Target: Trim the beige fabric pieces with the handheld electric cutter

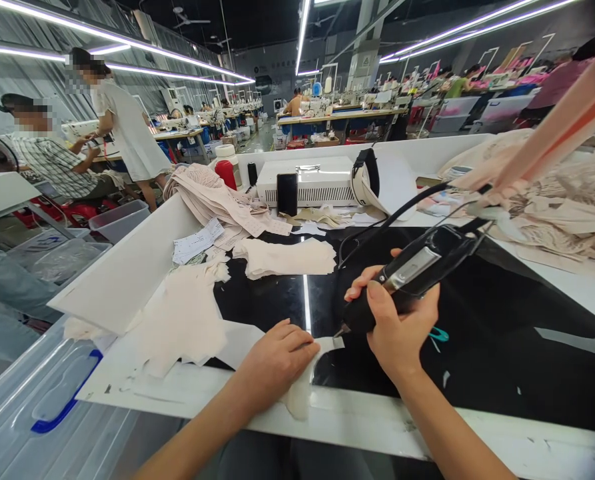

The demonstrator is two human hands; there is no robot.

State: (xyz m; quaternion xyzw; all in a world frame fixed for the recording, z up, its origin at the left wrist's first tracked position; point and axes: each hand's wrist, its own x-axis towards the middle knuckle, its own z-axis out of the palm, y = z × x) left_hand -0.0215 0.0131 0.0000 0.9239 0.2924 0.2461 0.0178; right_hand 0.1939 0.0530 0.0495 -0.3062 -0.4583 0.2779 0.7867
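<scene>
In the head view, the left hand [277, 363] lies flat, fingers unclenched upon the pale cloth [298, 400]; the right hand [402, 327] grasps the black tool [412, 270], its tip at the cloth's far end; the cloth looks light, limp, best pinned near its edge; the tool seems stiff, heavier, best held round its body; bare black board [277, 300] lies beyond the left fingers, the table edge [350, 408] nearer.

Bright tube lights [304, 27] run in long rows beneath a dark ceiling [257, 15], where a ceiling fan [187, 19] hangs toward the left. Pleated grey curtains [12, 87] line the left side, and a pale pillar [364, 40] bearing a warning sign [366, 61] rises before the grey rear wall [283, 65]. Rows of sewing benches [297, 120] fill the hall, the shiny floor [260, 141] showing along the aisle between them.
</scene>
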